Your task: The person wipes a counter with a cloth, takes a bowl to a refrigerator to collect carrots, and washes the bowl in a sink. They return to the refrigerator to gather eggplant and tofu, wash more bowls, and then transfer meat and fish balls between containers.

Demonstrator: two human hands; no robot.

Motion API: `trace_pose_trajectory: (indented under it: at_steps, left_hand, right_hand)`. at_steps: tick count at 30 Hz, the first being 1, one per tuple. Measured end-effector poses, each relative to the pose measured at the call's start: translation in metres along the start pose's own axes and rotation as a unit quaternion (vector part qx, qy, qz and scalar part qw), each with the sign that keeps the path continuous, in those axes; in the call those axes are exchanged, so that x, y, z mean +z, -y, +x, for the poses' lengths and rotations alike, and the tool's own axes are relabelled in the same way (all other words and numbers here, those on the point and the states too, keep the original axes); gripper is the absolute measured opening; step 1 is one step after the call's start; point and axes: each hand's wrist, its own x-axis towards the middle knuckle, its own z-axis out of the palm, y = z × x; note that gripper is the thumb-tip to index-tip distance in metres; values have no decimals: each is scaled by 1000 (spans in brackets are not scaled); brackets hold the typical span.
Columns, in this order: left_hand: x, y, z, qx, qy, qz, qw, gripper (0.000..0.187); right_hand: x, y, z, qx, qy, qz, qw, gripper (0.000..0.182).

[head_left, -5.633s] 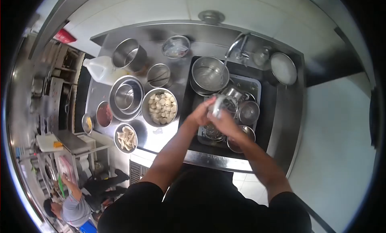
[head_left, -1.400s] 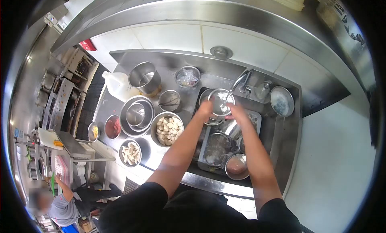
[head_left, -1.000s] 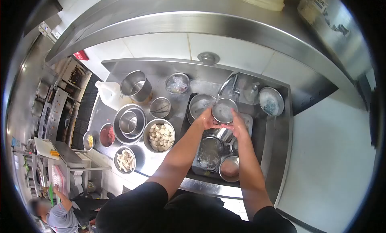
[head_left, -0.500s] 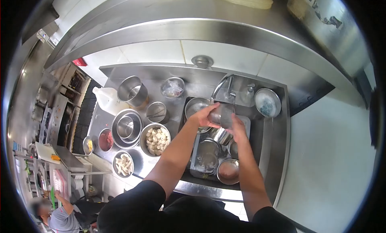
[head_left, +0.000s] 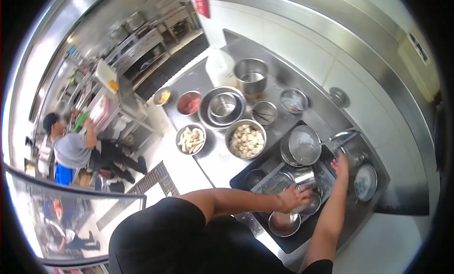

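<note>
My left hand (head_left: 294, 198) reaches across the sink with fingers apart, low over the steel containers. Just beyond it lies a shiny steel pot (head_left: 303, 175), and a round steel bowl (head_left: 311, 207) is partly hidden under the fingers. My right hand (head_left: 339, 165) is raised beside the faucet (head_left: 344, 136), its fingers loosely bent and apart near the faucet's base. Below the spout stands a round steel bowl (head_left: 304, 144) with cloudy whitish contents. A bowl with a reddish-brown inside (head_left: 284, 224) stands at the sink's near side.
On the steel counter (head_left: 215, 163) left of the sink are a bowl of white chunks (head_left: 246, 140), a bowl of pale strips (head_left: 191, 139), red meat (head_left: 189, 103), nested bowls (head_left: 222, 107) and a white jug (head_left: 219, 68). A person (head_left: 75, 146) works at the far left.
My view has turned left. The cup-like container both hands held has left the right hand. My left hand has lowered over the containers; the right has moved beside the faucet.
</note>
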Motion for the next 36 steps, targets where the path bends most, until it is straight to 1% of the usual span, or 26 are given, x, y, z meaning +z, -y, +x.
trace_pose_trajectory:
  at_steps: [1,4,5,6,9,10,12,13,14,16,18,19,20,21,22,23,25,26,29,30,31,32,33,34,35,36]
  left_hand:
    - [3,-4,-7,11,1,4,1000,90]
    - [1,-7,-23,38,-17,4,999,87]
    - [3,-6,-28,45,-26,2,999,85]
    - [8,-3,-31,92,-74,35,992,77]
    - [-7,-2,-51,164,-215,30,962,69]
    - [-25,-2,-64,134,-187,-14,973,68]
    - [23,10,-82,143,-171,17,975,74]
    - [38,16,-84,148,-170,33,974,76]
    - [23,20,-90,105,-160,-1,982,80]
    - [-27,25,-118,19,-125,-78,989,88]
    - [-52,39,-132,-49,-151,-122,980,94]
    - [-57,47,-141,-84,-164,-143,972,97]
    - [-54,50,-150,-81,-174,-131,973,98]
    - [-50,55,-160,-80,-184,-118,972,99]
    - [-47,59,-172,-79,-194,-104,972,100]
    - [-47,62,-188,-70,-206,-129,968,101]
    - [-54,75,-219,-49,-229,-170,957,102]
    - [-63,82,-239,-9,-236,-165,958,103]
    - [-72,110,-306,19,-328,-202,922,97]
    - [-75,123,-333,-2,-347,-236,908,82]
    - [-68,139,-357,-45,-364,-246,897,73]
    - [-58,154,-379,-87,-382,-259,883,64]
    - [-52,171,-402,-123,-397,-237,878,57]
    - [-51,188,-425,-158,-412,-216,871,51]
    - [-50,200,-447,-195,-423,-209,860,48]
    - [-51,214,-467,-231,-434,-200,847,45]
  right_hand:
    - [2,6,-4,22,-15,-14,1000,55]
    - [0,6,-1,35,-22,-13,999,56]
    - [3,4,-8,15,-17,-7,1000,56]
    - [3,3,-16,-5,-12,-1,1000,56]
    - [0,3,-54,-74,-14,-21,997,56]
    - [1,-5,-67,-96,-18,-32,995,56]
    - [-21,-41,-61,-100,-48,-108,988,52]
    - [-28,-42,-57,-107,-65,-149,981,50]
    - [-19,-35,-84,-130,-44,-163,977,49]
    - [13,-44,-187,-159,-5,-190,969,47]
    - [23,-80,-235,-61,105,-140,983,53]
    - [52,-86,-275,-32,143,-93,985,58]
    - [82,-94,-320,0,177,-47,983,64]
    - [107,-119,-341,14,172,27,985,72]
    - [138,-141,-355,-5,154,117,981,71]
    - [165,-154,-368,-25,132,206,969,70]
    - [213,-147,-386,1,126,290,949,64]
    - [231,-145,-392,13,122,330,936,62]
    - [272,-145,-390,28,137,364,921,55]
    - [284,-152,-383,15,160,375,913,54]
    - [284,-181,-353,-16,159,366,917,53]
    - [290,-208,-320,-15,151,396,905,52]
    - [295,-224,-306,-15,142,424,894,51]
    - [308,-208,-313,54,194,433,879,47]
    - [316,-196,-324,72,209,413,883,45]
    - [317,-199,-328,39,178,431,884,43]
